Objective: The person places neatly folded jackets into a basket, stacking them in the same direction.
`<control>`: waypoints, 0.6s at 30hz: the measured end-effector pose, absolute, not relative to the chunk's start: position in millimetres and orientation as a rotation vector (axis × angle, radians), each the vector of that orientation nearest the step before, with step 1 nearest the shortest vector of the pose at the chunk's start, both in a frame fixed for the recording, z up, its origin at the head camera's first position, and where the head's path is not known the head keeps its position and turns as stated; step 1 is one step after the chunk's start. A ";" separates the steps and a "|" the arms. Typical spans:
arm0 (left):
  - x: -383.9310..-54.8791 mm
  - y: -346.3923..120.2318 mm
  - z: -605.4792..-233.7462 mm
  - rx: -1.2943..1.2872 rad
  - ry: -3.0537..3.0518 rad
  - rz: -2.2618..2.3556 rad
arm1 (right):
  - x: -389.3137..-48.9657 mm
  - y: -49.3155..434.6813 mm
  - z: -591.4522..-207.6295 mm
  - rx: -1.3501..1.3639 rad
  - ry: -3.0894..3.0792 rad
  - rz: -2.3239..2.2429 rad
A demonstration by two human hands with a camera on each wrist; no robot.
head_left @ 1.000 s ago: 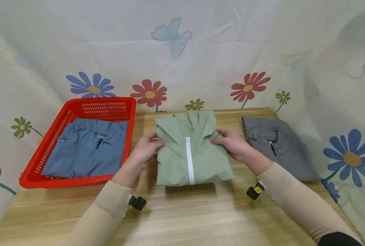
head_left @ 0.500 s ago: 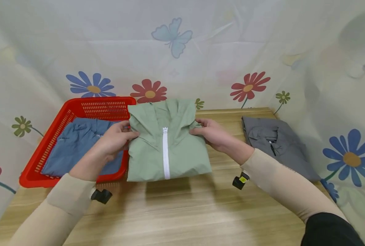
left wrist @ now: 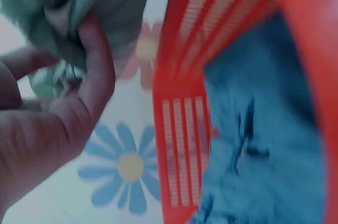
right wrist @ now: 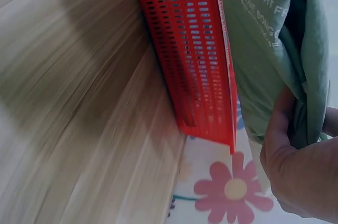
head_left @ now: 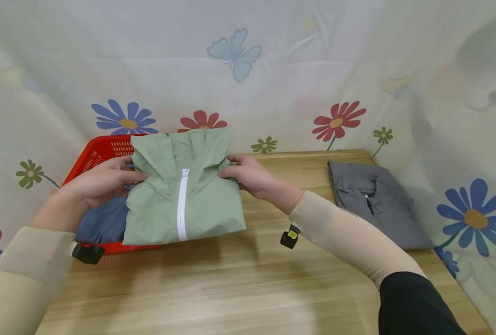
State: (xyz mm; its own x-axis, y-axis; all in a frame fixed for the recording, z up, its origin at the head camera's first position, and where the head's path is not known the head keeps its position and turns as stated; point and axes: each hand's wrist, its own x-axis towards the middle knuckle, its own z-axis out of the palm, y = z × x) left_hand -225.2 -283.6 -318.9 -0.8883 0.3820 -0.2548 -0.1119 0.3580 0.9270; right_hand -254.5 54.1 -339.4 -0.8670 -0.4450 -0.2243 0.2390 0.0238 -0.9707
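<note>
A folded light green jacket [head_left: 155, 209] with a white front zipper hangs in the air, overlapping the right half of the red basket [head_left: 86, 156] in the head view. My left hand [head_left: 105, 181] pinches its left edge near the collar. On the opposite edge my right hand [head_left: 252, 177] grips it, thumb on top. White lettering shows on the jacket's underside [right wrist: 253, 34] in the right wrist view. Inside the basket lies a folded blue jacket [left wrist: 264, 145], partly hidden by the green one in the head view.
A folded grey jacket [head_left: 377, 204] with a black zipper pull lies on the right of the wooden table [head_left: 231, 284]. Behind and at both sides hangs a flower-print curtain [head_left: 281, 93]. The basket stands at the table's back left.
Both hands have carried the green jacket leftward from the middle of the table until it overlaps the basket. The grey jacket and the basket have stayed in place.
</note>
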 end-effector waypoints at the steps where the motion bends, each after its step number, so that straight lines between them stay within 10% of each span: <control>1: -226.4 -289.9 -318.4 0.240 2.189 1.542 | -255.0 49.4 -339.2 -0.207 1.832 -1.896; 18: -256.1 -356.8 -315.6 0.194 2.292 1.186 | -259.6 -23.0 -358.6 -0.200 1.888 -1.925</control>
State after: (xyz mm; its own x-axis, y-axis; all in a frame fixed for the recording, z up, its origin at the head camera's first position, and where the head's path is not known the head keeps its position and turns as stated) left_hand -256.1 -356.8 -315.6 -0.8401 0.3639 -0.4024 -0.1183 0.6010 0.7905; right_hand -259.6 -23.0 -358.6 -0.8953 -0.4001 -0.1959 0.2035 0.0238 -0.9788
